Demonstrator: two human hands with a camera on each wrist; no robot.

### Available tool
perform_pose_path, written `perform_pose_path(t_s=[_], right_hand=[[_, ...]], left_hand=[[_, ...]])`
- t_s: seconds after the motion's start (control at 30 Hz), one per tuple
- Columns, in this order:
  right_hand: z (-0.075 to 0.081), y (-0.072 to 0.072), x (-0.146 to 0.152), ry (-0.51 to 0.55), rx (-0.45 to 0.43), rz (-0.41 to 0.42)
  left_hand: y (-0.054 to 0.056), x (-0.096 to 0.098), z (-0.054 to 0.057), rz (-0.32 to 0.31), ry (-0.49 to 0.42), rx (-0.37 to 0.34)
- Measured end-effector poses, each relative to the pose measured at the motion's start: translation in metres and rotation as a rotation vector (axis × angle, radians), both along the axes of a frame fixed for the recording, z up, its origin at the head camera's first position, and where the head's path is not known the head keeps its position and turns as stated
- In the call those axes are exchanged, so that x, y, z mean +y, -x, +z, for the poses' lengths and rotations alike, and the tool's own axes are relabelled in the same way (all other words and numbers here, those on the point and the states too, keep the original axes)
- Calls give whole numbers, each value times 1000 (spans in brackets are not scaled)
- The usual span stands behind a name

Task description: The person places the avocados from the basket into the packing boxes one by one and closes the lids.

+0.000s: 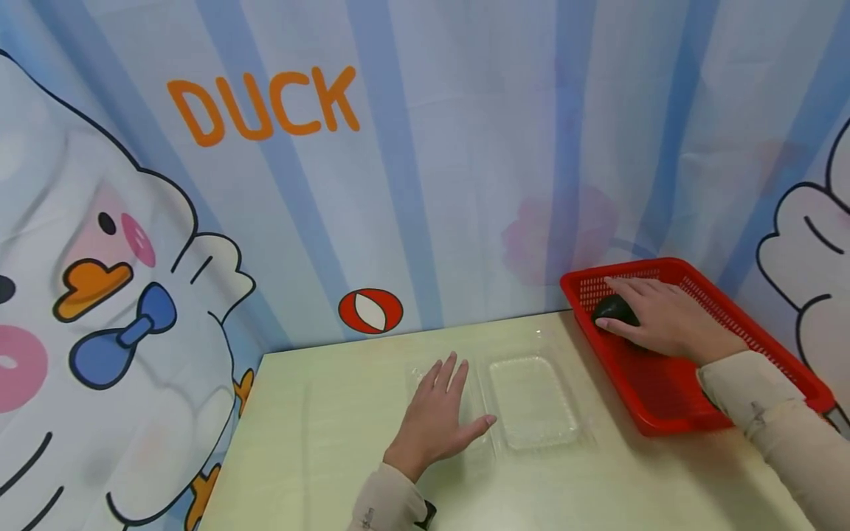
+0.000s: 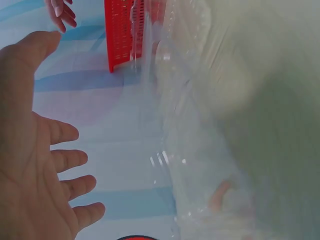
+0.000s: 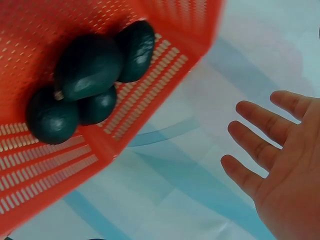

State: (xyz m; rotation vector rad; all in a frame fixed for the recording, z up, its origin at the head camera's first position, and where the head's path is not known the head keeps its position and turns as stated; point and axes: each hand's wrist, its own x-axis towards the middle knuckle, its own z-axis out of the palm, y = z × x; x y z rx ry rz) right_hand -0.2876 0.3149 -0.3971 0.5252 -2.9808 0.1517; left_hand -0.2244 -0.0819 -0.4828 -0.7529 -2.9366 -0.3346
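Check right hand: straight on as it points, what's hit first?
Likely the red basket, at its far rim. Height is unclear, so the right hand may pass over it and reach the curtain instead.

Lettering: we read one word, "DUCK" (image 1: 260,107), in orange capitals | On: blue-striped backdrop (image 1: 465,110), above and left of the red basket (image 1: 654,426) | Also: we see small dark marks on the right sleeve (image 1: 764,428), overlapping the basket, and left sleeve (image 1: 388,505), left of it; possibly lettering, too small to read
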Motion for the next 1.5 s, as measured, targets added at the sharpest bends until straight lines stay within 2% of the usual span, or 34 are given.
perform_pose_path(t_s=[0.27, 0.43, 0.67, 0.87, 1.2, 1.5], right_hand=[[-11, 21, 24, -12, -56, -49], [-18, 33, 33, -32, -100, -76], [-33, 49, 43, -42, -181, -102], [-48, 58, 51, -30, -228, -115], [-61, 61, 57, -60, -312, -123], [-69, 69, 57, -63, -239, -102]], left_hand=[[-2, 21, -21, 0, 4, -8], [-4, 32, -33, 9, -27, -42], [-5, 39, -47, 35, -19, -48], [-6, 41, -50, 34, -6, -46], [-7, 45, -53, 38, -12, -40], [-6, 46, -53, 52, -14, -48]])
